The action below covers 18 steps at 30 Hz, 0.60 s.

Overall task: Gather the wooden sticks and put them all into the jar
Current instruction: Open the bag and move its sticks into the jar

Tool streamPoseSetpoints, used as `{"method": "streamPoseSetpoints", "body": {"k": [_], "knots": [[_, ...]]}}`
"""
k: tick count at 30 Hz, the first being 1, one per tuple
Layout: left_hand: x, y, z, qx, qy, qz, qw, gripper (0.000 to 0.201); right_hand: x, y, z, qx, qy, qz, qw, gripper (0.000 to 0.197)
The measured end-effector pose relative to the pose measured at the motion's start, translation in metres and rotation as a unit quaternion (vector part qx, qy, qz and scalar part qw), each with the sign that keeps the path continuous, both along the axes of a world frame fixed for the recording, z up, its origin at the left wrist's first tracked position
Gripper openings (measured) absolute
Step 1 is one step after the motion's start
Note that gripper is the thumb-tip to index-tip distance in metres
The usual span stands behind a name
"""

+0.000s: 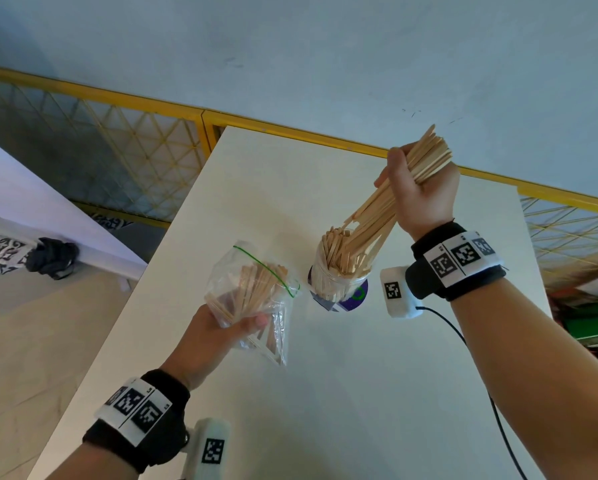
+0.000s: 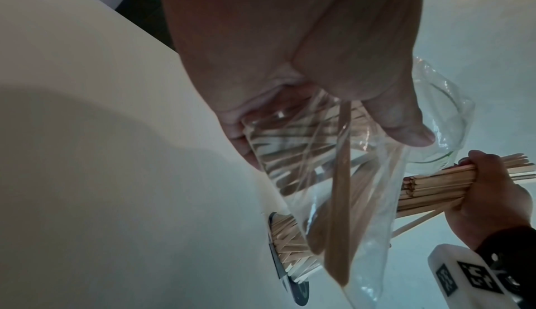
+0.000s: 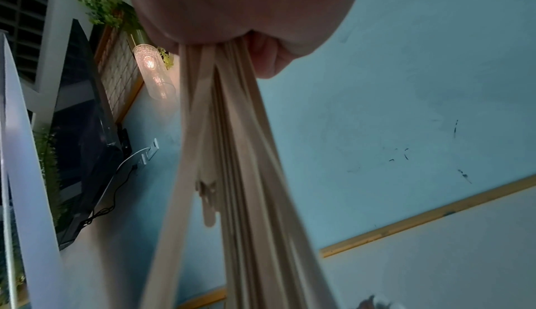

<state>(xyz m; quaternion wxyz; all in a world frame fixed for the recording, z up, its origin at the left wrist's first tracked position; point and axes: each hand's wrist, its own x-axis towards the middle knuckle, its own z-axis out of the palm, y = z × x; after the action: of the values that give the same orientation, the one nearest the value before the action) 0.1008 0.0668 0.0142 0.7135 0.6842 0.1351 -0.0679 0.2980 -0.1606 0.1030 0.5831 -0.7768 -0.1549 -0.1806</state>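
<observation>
A pale blue-grey wall [image 1: 325, 46] with a yellow-framed lattice fence [image 1: 135, 150] backs the white bench [image 1: 325, 375]. On the bench stands a clear jar [image 1: 339, 275], upright, already crowded with wooden sticks. The right hand [image 1: 419, 192] grips a bundle of sticks [image 1: 377, 209] slanting down-left, lower ends in the jar's mouth. The left hand [image 1: 218, 330] clasps a clear bag [image 1: 252, 292] holding more sticks, just left of the jar.

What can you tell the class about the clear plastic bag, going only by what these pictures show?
The plastic bag is clear, thin and crumpled, with a green line along its open mouth. It is held above the white table, just left of the jar, gripped from below by the left hand. Wooden sticks remain inside, fanned upward.
</observation>
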Motion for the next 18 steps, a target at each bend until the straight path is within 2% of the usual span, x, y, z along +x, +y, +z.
{"method": "streamPoseSetpoints", "body": {"k": [4,7,12,18], "knots": [[-0.002,-0.004,-0.001,0.004,0.007,-0.005,1.000,0.027,0.006,0.003,0.005,0.011,0.002,-0.032,0.999,0.040],[-0.003,-0.003,0.000,-0.002,0.008,-0.003,1.000,0.029,0.012,0.008,0.007,0.016,0.012,-0.047,0.999,0.041],[-0.004,-0.002,0.002,-0.007,0.007,0.009,1.000,0.036,0.006,0.010,0.000,-0.009,0.021,-0.017,1.000,0.039],[-0.005,-0.002,0.001,-0.012,0.011,0.007,1.000,0.034,-0.006,0.001,-0.009,0.022,0.017,-0.004,1.000,0.028]]}}
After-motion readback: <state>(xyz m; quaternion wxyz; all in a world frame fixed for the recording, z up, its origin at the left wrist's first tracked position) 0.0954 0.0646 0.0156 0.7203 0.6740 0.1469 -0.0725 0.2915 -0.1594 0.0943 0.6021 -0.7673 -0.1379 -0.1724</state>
